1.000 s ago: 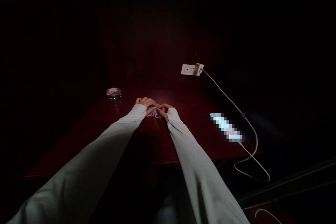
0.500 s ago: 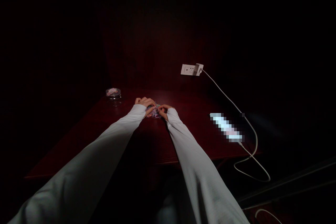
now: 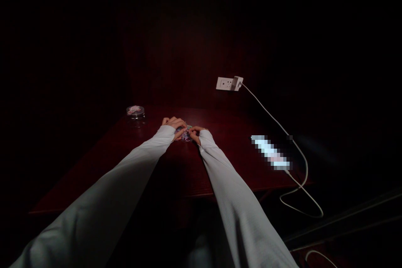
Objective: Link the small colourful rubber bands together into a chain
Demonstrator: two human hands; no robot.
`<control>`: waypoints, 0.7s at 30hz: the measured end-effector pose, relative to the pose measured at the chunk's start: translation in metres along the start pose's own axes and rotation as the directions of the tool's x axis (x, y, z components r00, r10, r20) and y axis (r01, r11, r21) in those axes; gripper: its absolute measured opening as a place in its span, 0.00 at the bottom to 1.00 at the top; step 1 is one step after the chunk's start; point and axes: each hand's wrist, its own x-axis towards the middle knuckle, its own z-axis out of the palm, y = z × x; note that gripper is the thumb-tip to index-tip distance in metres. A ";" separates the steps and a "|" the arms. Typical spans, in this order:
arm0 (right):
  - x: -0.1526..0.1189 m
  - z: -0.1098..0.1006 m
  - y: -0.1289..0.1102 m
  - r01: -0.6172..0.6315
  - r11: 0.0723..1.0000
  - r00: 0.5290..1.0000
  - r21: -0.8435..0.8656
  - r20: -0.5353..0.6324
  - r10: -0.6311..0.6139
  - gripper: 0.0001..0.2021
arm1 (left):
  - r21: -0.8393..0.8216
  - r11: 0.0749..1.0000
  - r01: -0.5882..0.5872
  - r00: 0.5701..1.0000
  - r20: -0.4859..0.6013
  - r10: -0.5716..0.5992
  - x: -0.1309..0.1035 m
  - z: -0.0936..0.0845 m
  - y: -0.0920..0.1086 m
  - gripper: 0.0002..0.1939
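Observation:
A small heap of multicoloured loops that look like elastic bands (image 3: 186, 137) lies on the dark red table, between and under my hands. My left hand (image 3: 174, 124) comes over it from the left, its thumb and fingers drawn together at the heap. From the right, my right hand (image 3: 196, 132) reaches in with its thumb and index finger pinched close to the left fingertips. Whatever sits between the fingertips is too small and dim to make out. The hands cover part of the heap.
A round clear container (image 3: 135, 112) with a pinkish label stands at the table's back left. On the right lies a lit phone (image 3: 270, 153), its screen blurred. Its white cable (image 3: 266, 111) runs to a charger in the wall socket (image 3: 224, 83). The table's front edge (image 3: 201, 195) crosses below my forearms.
My fingers have shifted very slightly over the heap, and a bit more of its coloured loops shows. Arms, phone and container stay where they were.

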 end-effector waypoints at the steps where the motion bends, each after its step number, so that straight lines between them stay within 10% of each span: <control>1: 0.000 0.000 -0.001 -0.001 1.000 1.000 -0.009 0.000 0.001 0.10 | -0.001 1.000 0.002 1.000 0.002 -0.002 0.000 0.000 0.000 0.09; 21: 0.000 0.000 0.000 0.024 1.000 0.999 0.000 0.027 -0.024 0.10 | -0.008 1.000 -0.008 0.998 -0.061 0.008 -0.001 0.005 -0.005 0.10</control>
